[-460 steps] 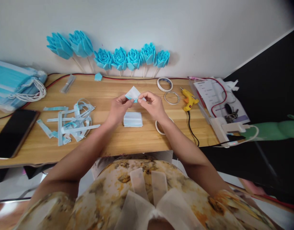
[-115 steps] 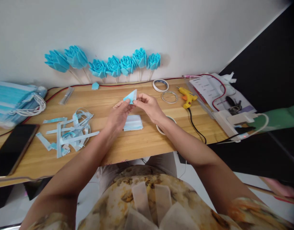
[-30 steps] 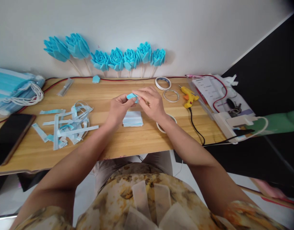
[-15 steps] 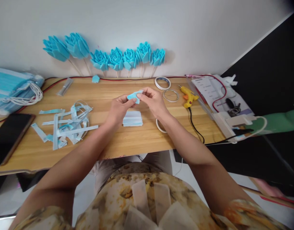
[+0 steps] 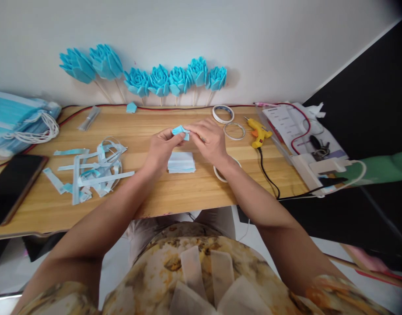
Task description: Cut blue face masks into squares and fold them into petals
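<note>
Where the floral top (image 5: 168, 264) ends, the wooden tabletop (image 5: 187, 194) starts, scattered with blue craft bits.
Closest up there's a black phone (image 5: 15, 188) on the left, then a messy heap of cut strips (image 5: 105, 178), a partly hidden white tape roll (image 5: 217, 174) and a neat stack of pale blue rectangles (image 5: 181, 162). Just past the stack, up off the wood, is the small folded blue sheet (image 5: 179, 130): left hand (image 5: 160, 146) has it in a tight thumb-and-finger pinch, right hand (image 5: 210, 140) is nipping its right edge, some fingers hidden. Further back, yellow glue gun (image 5: 260, 134) off to the right, a folded blue pentagon (image 5: 131, 108) beside the red-and-black cable (image 5: 174, 109), and seven blue flowers (image 5: 159, 81) on sticks lined up along the wall (image 5: 269, 57).
</note>
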Available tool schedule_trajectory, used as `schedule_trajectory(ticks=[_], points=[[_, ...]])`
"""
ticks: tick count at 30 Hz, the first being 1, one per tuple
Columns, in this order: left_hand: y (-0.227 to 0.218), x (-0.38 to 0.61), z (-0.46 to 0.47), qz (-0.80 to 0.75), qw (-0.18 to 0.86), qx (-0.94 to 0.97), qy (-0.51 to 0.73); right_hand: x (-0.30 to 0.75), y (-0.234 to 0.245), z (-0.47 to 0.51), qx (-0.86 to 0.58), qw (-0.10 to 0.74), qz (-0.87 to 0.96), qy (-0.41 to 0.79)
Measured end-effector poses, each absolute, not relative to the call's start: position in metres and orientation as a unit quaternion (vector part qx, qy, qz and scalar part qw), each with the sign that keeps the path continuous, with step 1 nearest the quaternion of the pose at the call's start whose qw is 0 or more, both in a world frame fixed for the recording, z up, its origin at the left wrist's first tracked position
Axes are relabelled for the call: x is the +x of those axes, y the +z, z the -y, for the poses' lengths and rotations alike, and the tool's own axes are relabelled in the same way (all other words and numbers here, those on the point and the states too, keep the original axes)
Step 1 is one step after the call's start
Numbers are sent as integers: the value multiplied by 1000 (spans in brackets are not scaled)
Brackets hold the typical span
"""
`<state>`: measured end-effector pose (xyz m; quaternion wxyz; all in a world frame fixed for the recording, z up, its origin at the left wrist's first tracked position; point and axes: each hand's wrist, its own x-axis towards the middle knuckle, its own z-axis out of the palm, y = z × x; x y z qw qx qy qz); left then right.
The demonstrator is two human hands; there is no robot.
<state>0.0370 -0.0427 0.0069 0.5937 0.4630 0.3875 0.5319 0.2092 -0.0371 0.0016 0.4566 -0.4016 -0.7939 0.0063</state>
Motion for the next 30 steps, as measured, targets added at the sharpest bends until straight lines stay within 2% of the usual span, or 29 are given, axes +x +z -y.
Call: schedule_trajectory(ticks=[24,27,30], points=[[4,38,41,-384,591,463,537,211,3,38,-406,435,803,21],[5,38,40,-390,589,449,547,209,4,39,-406,460,786,74],[6,38,40,-380,599,436,553,207,7,39,-426,503,724,205]])
